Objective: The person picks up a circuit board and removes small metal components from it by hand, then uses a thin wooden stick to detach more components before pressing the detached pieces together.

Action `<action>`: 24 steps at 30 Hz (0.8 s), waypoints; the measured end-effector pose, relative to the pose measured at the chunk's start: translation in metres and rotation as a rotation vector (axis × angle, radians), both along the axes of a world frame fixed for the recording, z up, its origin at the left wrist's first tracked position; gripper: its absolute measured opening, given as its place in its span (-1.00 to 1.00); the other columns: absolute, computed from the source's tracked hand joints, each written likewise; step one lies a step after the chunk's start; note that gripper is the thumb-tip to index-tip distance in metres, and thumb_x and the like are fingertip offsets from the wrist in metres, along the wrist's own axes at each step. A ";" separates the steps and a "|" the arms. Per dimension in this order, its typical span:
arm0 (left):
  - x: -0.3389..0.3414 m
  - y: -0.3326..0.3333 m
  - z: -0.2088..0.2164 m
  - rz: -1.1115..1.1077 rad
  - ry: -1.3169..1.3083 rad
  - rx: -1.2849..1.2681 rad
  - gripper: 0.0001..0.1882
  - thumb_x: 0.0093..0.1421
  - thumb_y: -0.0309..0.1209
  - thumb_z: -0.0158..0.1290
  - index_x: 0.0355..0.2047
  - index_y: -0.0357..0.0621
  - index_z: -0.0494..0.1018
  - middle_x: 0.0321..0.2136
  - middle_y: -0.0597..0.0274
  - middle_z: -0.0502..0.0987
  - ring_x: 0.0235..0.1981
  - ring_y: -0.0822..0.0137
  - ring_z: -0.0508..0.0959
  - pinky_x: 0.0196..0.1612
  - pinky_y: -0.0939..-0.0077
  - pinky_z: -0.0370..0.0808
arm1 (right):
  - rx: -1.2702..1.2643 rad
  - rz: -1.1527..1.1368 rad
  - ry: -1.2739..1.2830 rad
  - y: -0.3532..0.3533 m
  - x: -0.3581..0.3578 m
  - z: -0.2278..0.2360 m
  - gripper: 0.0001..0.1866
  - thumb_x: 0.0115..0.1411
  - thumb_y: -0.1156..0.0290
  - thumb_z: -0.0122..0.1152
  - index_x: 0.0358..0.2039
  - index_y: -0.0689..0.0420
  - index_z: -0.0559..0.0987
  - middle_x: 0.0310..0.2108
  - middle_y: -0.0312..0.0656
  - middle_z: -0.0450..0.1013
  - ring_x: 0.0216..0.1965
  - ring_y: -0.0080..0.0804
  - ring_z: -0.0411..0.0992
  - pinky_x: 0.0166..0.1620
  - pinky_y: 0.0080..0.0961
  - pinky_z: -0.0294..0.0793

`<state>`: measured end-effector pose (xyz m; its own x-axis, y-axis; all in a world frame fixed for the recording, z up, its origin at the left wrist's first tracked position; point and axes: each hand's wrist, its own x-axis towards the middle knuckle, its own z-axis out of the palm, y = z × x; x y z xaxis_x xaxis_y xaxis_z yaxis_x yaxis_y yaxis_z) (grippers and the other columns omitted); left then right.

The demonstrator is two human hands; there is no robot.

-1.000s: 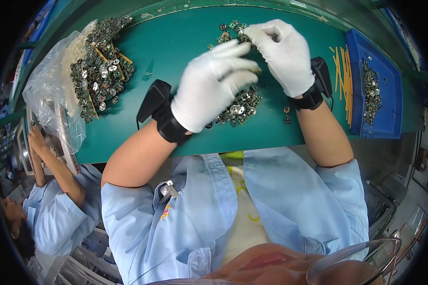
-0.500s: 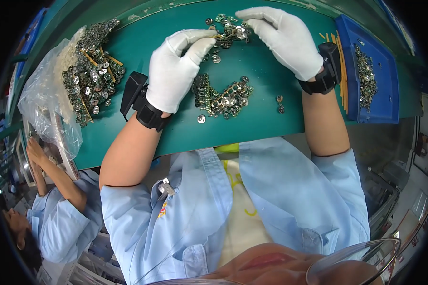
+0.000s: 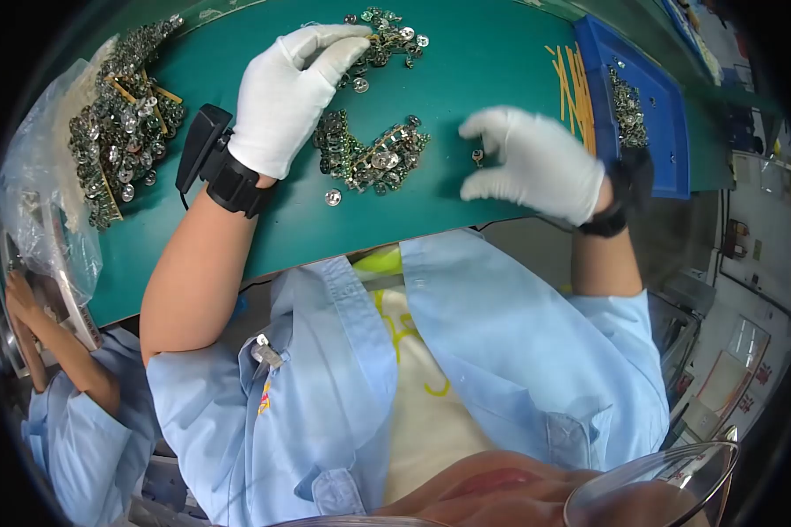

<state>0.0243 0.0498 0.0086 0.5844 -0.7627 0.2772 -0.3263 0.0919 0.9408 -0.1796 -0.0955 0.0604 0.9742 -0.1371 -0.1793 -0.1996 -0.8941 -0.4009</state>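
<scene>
Both my hands wear white gloves. My left hand (image 3: 290,92) is closed in a pinch at the far part of the green table, on what looks like a thin tan strip. Its tip shows at the edge of a cluster of small round metal parts (image 3: 387,54). My right hand (image 3: 527,167) is open, slightly blurred, thumb and fingers curved apart around a couple of loose metal parts (image 3: 477,156) on the table; I cannot tell if it touches them. Between my hands, nearer me, lies a pile of shiny round metal parts (image 3: 373,162), with one loose silver disc (image 3: 333,198) beside it.
A large heap of metal parts and tan strips (image 3: 119,132) lies left on a clear plastic bag (image 3: 39,167). At right, tan strips (image 3: 576,97) lie beside a blue tray (image 3: 672,167) holding more parts. A co-worker's hands (image 3: 22,303) are at far left.
My right hand has left the far cluster and come down toward me to the loose parts at right. My left hand keeps its pinch by the cluster. The whole view has shifted somewhat.
</scene>
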 end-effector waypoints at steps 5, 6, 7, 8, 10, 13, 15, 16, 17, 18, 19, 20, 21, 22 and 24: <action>-0.002 0.003 0.007 -0.022 0.040 0.065 -0.78 0.12 -0.37 0.08 -0.26 -0.21 0.53 -0.40 0.32 0.56 -0.38 0.55 0.49 -0.28 0.69 0.39 | 0.117 -0.205 0.037 0.001 -0.018 -0.024 -0.79 0.00 0.47 0.26 -0.34 0.22 0.49 -0.50 -0.19 0.39 -0.47 -0.50 0.41 -0.39 -0.60 0.39; -0.004 0.003 0.012 -0.017 0.035 0.070 -0.78 0.12 -0.37 0.08 -0.26 -0.21 0.53 -0.40 0.32 0.56 -0.38 0.55 0.49 -0.28 0.69 0.39 | 0.122 -0.199 0.032 0.000 -0.014 -0.025 -0.79 0.00 0.47 0.26 -0.34 0.22 0.49 -0.50 -0.19 0.39 -0.47 -0.50 0.41 -0.39 -0.60 0.39; -0.008 0.001 0.021 0.024 0.044 0.128 -0.80 0.13 -0.41 0.05 -0.25 -0.22 0.51 -0.37 0.27 0.55 -0.35 0.49 0.49 -0.24 0.66 0.39 | 0.190 -0.202 -0.070 -0.002 -0.007 -0.025 -0.80 0.02 0.47 0.24 -0.31 0.22 0.49 -0.50 -0.20 0.40 -0.47 -0.52 0.40 -0.39 -0.62 0.38; -0.013 0.000 0.031 0.066 0.049 0.183 -0.81 0.14 -0.46 0.01 -0.24 -0.23 0.50 -0.34 0.23 0.54 -0.32 0.43 0.50 -0.21 0.62 0.39 | 0.256 -0.204 -0.175 -0.006 0.001 -0.024 -0.80 0.03 0.48 0.22 -0.29 0.22 0.50 -0.49 -0.22 0.41 -0.47 -0.55 0.40 -0.39 -0.64 0.38; -0.013 0.001 0.036 0.115 0.041 0.242 -0.82 0.15 -0.50 -0.02 -0.24 -0.23 0.49 -0.32 0.18 0.53 -0.29 0.37 0.50 -0.17 0.59 0.39 | 0.331 -0.199 -0.293 -0.012 0.022 -0.019 -0.80 0.05 0.48 0.20 -0.27 0.21 0.50 -0.48 -0.23 0.43 -0.47 -0.57 0.39 -0.38 -0.66 0.37; -0.006 0.001 0.027 0.130 -0.080 0.151 -0.80 0.16 -0.49 -0.02 -0.20 -0.20 0.49 -0.28 0.16 0.53 -0.28 0.34 0.50 -0.16 0.58 0.39 | 0.228 -0.106 -0.466 -0.015 0.060 -0.009 -0.77 0.10 0.47 0.14 -0.20 0.22 0.50 -0.42 -0.26 0.46 -0.44 -0.64 0.36 -0.36 -0.70 0.35; 0.004 -0.002 0.009 0.115 -0.059 0.062 -0.80 0.14 -0.45 0.02 -0.22 -0.20 0.50 -0.32 0.21 0.54 -0.33 0.41 0.49 -0.21 0.62 0.39 | 0.161 -0.103 -0.411 -0.018 0.079 -0.008 -0.74 0.11 0.45 0.13 -0.17 0.23 0.50 -0.39 -0.27 0.47 -0.43 -0.66 0.35 -0.33 -0.72 0.34; 0.006 -0.003 0.006 0.091 -0.024 -0.029 -0.79 0.11 -0.41 0.07 -0.25 -0.21 0.52 -0.37 0.26 0.55 -0.37 0.49 0.49 -0.27 0.65 0.39 | 0.128 -0.102 -0.380 -0.019 0.085 -0.009 -0.73 0.12 0.44 0.12 -0.16 0.24 0.50 -0.37 -0.27 0.47 -0.43 -0.67 0.34 -0.32 -0.73 0.33; 0.009 -0.003 0.003 0.067 0.011 -0.120 -0.77 0.09 -0.36 0.11 -0.27 -0.22 0.53 -0.41 0.31 0.56 -0.41 0.57 0.48 -0.32 0.69 0.38 | 0.133 -0.097 -0.388 -0.019 0.089 -0.010 -0.73 0.12 0.44 0.12 -0.16 0.24 0.50 -0.37 -0.27 0.47 -0.43 -0.67 0.34 -0.32 -0.73 0.33; 0.011 -0.002 0.001 0.072 0.003 -0.118 -0.77 0.09 -0.36 0.11 -0.27 -0.22 0.53 -0.41 0.31 0.56 -0.41 0.57 0.48 -0.32 0.69 0.38 | 0.149 -0.094 -0.461 -0.019 0.093 -0.011 -0.76 0.12 0.42 0.09 -0.20 0.25 0.51 -0.36 -0.18 0.48 -0.38 -0.50 0.38 -0.27 -0.64 0.36; 0.012 -0.002 -0.002 0.062 -0.010 -0.095 -0.77 0.08 -0.37 0.12 -0.27 -0.22 0.53 -0.40 0.31 0.56 -0.41 0.57 0.48 -0.32 0.69 0.38 | 0.164 -0.091 -0.534 -0.019 0.096 -0.012 -0.77 0.13 0.40 0.06 -0.24 0.25 0.52 -0.36 -0.09 0.48 -0.34 -0.34 0.43 -0.23 -0.54 0.39; 0.013 -0.001 -0.005 0.053 -0.023 -0.073 -0.77 0.07 -0.37 0.13 -0.27 -0.22 0.53 -0.40 0.31 0.57 -0.42 0.57 0.48 -0.32 0.69 0.38 | 0.179 -0.088 -0.606 -0.018 0.099 -0.012 -0.77 0.13 0.38 0.04 -0.28 0.26 0.53 -0.36 0.00 0.49 -0.29 -0.17 0.47 -0.19 -0.44 0.42; 0.013 -0.001 -0.004 0.040 -0.033 -0.052 -0.76 0.06 -0.37 0.14 -0.28 -0.22 0.54 -0.40 0.31 0.57 -0.42 0.57 0.48 -0.32 0.69 0.38 | 0.181 -0.087 -0.609 -0.016 0.101 -0.014 -0.77 0.13 0.38 0.04 -0.28 0.26 0.53 -0.36 0.00 0.49 -0.29 -0.17 0.47 -0.19 -0.44 0.42; 0.012 -0.001 -0.003 0.042 -0.036 -0.051 -0.76 0.06 -0.37 0.14 -0.28 -0.22 0.54 -0.40 0.31 0.57 -0.42 0.57 0.48 -0.32 0.69 0.38 | 0.364 -0.118 -0.546 -0.011 0.102 -0.018 -0.77 0.13 0.40 0.07 -0.25 0.26 0.53 -0.37 -0.08 0.48 -0.32 -0.32 0.43 -0.22 -0.54 0.39; 0.010 0.002 -0.003 -0.004 -0.015 -0.004 -0.76 0.04 -0.39 0.15 -0.28 -0.22 0.54 -0.41 0.30 0.57 -0.41 0.55 0.49 -0.32 0.69 0.39 | 0.727 -0.178 -0.407 -0.002 0.102 -0.023 -0.74 0.11 0.43 0.14 -0.19 0.25 0.51 -0.39 -0.25 0.46 -0.39 -0.63 0.35 -0.27 -0.72 0.33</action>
